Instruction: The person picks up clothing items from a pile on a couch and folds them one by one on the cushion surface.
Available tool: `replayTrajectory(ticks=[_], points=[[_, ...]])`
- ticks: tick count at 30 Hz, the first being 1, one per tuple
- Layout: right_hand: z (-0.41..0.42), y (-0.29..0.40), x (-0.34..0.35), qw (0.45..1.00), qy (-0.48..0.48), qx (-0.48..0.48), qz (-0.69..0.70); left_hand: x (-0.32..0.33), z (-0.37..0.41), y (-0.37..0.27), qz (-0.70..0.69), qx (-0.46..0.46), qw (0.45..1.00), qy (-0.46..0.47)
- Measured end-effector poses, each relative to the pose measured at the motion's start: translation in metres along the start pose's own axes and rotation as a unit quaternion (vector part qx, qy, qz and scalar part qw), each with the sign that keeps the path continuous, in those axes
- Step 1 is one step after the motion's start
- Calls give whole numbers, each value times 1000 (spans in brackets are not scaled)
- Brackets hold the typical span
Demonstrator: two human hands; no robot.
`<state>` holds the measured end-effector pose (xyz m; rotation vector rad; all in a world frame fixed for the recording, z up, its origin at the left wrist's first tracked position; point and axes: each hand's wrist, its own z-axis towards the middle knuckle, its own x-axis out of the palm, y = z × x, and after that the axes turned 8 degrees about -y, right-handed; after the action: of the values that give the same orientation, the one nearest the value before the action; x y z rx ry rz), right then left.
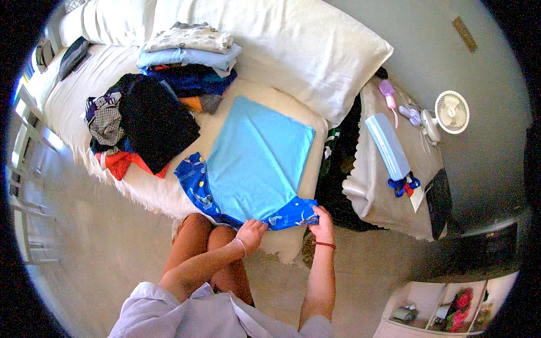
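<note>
A light-blue garment (262, 156), likely a shirt, lies spread on the cream-covered sofa seat in front of my knees. Two dark-blue printed sections, which look like sleeves, extend from its near end. The left one (195, 186) rests on the cover, curving toward my knee. With fingers and thumb, my right hand (323, 222) pinches the outer end of the right printed section (289, 214). My left hand (252, 235) grips the garment's near edge at the inner end of that same section, its fingertips curled over the cloth.
Left of the garment lie a heap of black clothing (154, 122) and a red cloth (120, 164). Behind it is a stack of folded clothes (190, 57). A covered side table (367, 181) at right carries a blue case (388, 145), a hairbrush (386, 91) and a small fan (451, 112).
</note>
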<state>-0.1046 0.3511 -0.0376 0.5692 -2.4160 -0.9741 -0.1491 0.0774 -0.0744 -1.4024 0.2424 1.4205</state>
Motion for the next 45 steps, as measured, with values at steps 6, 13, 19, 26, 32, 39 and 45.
replayTrajectory(ticks=[6, 13, 19, 26, 32, 39, 45], points=[[-14, 13, 88, 994, -20, -84, -63, -14, -4, 0, -143, -116, 983, -5], [2, -20, 162, 936, 50, -193, -290, -3, -5, 6, -222, -181, 958, 16], [19, -35, 171, 886, -8, -296, -356, -4, 0, 3, -248, -228, 940, -48], [-1, -61, 150, 665, -27, -537, -518, 7, -4, 15, -256, -246, 935, 2], [10, -65, 148, 642, -87, -560, -517, -26, 12, 5, -385, -372, 843, -39], [19, -46, 152, 679, 28, -447, -582, -35, 59, 46, -235, -333, 893, -190], [33, -33, 147, 647, 57, -441, -619, -55, 109, 77, -126, -369, 920, -14]])
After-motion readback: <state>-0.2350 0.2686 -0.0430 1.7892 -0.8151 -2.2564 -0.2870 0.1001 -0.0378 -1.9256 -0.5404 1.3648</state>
